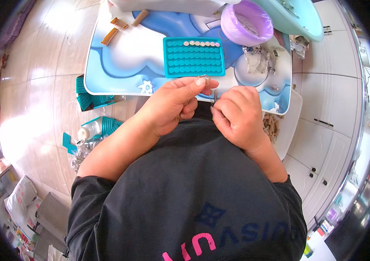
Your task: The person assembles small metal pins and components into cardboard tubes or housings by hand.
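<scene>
Looking down, we see both hands close to each other at the near edge of the tabletop (119, 58). The left hand (172, 102) pinches a small clear piece (207, 84) between thumb and fingertips; the right hand (238, 112) is curled, its fingertips about a thin dark item (213, 100) whose kind we cannot tell. Just beyond the left fingertips lies a teal tray (166, 56) of round hollows, with white discs (201, 44) along part of its farthest row. Clear packets (256, 60) lie beyond the right hand, and a purple basin (229, 32) stands farther out.

We judge the chief hazard to be a dropped piece: the pinch takes in little of it, and a slip so near the edge could send it to the lap or floor. Clear as it is, we might then struggle to find it. Should the left knuckles nudge the tray, the discs could shift. A hard pull by the right hand could, we suspect, bend whatever is thin there.
</scene>
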A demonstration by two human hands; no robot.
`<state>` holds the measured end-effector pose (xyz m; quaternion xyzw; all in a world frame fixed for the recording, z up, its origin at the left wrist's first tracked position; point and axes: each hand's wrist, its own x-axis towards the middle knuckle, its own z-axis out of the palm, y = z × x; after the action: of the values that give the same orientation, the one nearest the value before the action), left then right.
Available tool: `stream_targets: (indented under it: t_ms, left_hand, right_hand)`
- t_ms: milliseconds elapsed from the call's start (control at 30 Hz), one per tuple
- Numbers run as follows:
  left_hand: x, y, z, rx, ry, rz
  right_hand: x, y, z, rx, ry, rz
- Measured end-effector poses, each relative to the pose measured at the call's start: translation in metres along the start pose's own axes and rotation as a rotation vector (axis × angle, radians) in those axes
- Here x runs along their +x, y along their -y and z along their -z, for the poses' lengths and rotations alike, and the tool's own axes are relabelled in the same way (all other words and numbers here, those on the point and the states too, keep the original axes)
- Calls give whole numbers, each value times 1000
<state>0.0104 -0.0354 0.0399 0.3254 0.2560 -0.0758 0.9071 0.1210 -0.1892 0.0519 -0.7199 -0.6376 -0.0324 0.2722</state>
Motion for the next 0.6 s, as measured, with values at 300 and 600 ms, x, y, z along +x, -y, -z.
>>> stream_targets:
  t_ms: [300, 600]
  left_hand:
    - [1, 16, 20, 145, 5, -137]
    - [-2, 17, 22, 317, -32, -229]
  right_hand:
    - [8, -1, -3, 297, 114, -107]
    - [16, 1, -20, 306, -169, -134]
